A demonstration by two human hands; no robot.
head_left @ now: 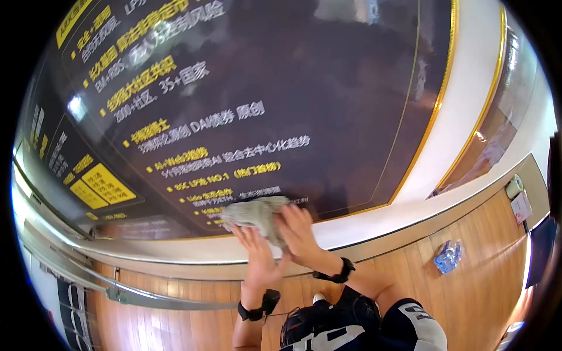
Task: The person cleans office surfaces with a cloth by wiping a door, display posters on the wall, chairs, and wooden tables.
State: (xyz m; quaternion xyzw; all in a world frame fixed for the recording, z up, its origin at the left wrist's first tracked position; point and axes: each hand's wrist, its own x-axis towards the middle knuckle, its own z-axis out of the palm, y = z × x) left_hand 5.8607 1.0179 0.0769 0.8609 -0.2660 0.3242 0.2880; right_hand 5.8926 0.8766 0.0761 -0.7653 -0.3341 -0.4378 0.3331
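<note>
A crumpled grey-green cloth (253, 213) is pressed against the lower part of a large dark board (351, 105) with yellow and white lettering. My left hand (259, 253) holds the cloth's lower edge, its fingers bent over the fabric. On the cloth's right side, my right hand (297, 233) presses with its fingers lying over the fabric, partly bunching it. Both wrists wear black straps. The cloth covers some of the bottom lines of text.
A gold frame edge (422, 146) borders the board, with white wall (468, 64) and another framed panel (489, 123) to the right. A blue-and-clear plastic item (448, 256) lies on the wooden floor (398, 257). A metal rail (170, 301) runs at lower left.
</note>
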